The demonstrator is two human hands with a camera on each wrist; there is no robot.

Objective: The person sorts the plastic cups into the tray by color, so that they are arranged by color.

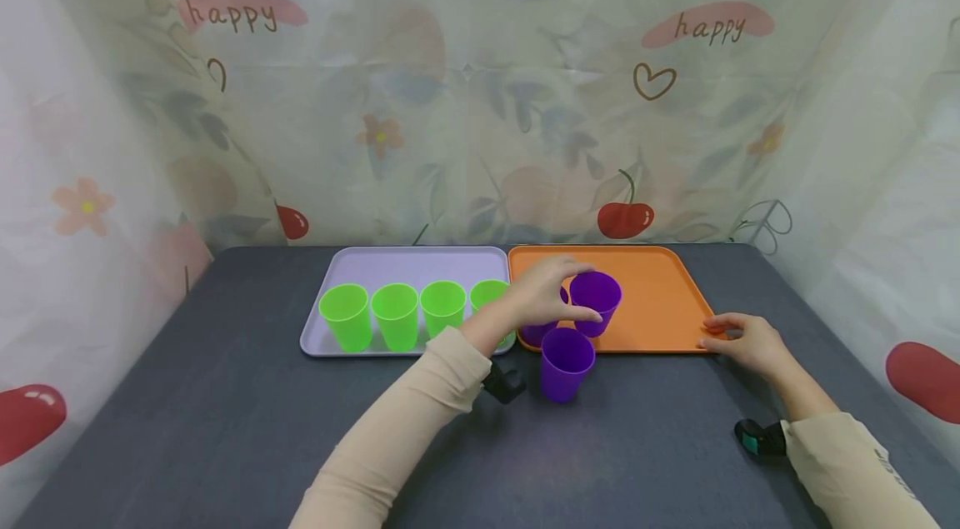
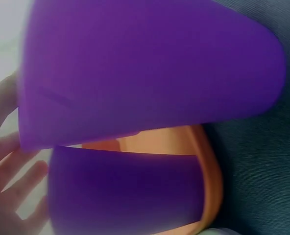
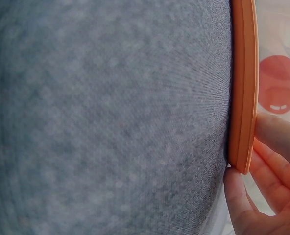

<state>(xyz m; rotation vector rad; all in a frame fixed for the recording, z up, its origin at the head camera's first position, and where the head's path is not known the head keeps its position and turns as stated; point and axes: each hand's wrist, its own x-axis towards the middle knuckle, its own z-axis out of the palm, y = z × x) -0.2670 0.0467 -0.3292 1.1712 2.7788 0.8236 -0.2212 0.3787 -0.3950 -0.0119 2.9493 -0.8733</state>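
My left hand (image 1: 543, 296) reaches over the near left part of the orange tray (image 1: 652, 296). Its thumb and forefinger curve round a purple cup (image 1: 600, 308) standing upright on that tray. Beside this cup, partly behind the hand, is another purple cup (image 1: 537, 336) at the tray's left end. A third purple cup (image 1: 564, 375) stands in front of the tray's near edge; it looms large in the left wrist view. My right hand (image 1: 753, 346) pinches the near right corner of the orange tray, thumb and fingers on either side of the rim (image 3: 244, 98).
On the left, a lavender tray (image 1: 420, 262) adjoins the orange one and bears a row of several bright green cups (image 1: 348, 325); the left forearm partly covers the rightmost. Both trays lie on a dark grey table (image 1: 225, 396), with a patterned curtain (image 1: 465, 96) behind and at the sides.
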